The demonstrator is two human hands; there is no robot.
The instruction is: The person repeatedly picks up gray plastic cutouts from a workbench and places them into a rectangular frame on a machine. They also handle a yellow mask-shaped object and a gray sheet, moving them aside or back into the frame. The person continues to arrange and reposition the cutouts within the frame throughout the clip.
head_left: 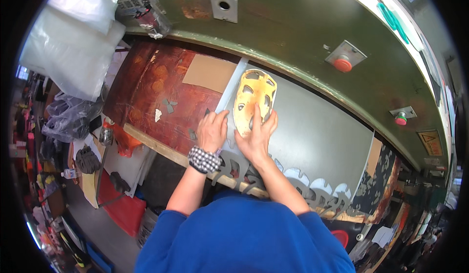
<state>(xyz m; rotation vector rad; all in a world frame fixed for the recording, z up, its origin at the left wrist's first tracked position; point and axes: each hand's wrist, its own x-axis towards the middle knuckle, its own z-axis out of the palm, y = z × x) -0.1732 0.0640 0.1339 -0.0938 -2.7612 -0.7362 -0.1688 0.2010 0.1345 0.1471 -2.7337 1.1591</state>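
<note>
**My right hand (257, 138) spread over the yellow plate (256, 95)**

The plate is long, rounded and pierced with holes, and it lies near the left end of a grey sheet (317, 121) on the counter (146, 89). My right hand is open over its near end: the index finger reaches up along the top, the thumb sits by the left edge, and the other fingers rest toward the right edge.

My left hand (211, 131) is just left of the plate, fingers bent and close together by the sheet's left end. I cannot tell whether it has hold of anything. A black-and-white checked cuff (205, 159) wraps that wrist.

Curved dark grey offcuts (234, 171) lie between my forearms, at the counter's near edge. To the left, a brown rectangular card (210, 72) lies on the red-brown surface, with small grey scraps (169, 106) nearer me. Beyond the counter, a green machine beam (288, 33) runs across, carrying a red button (343, 64) toward the right.
</note>
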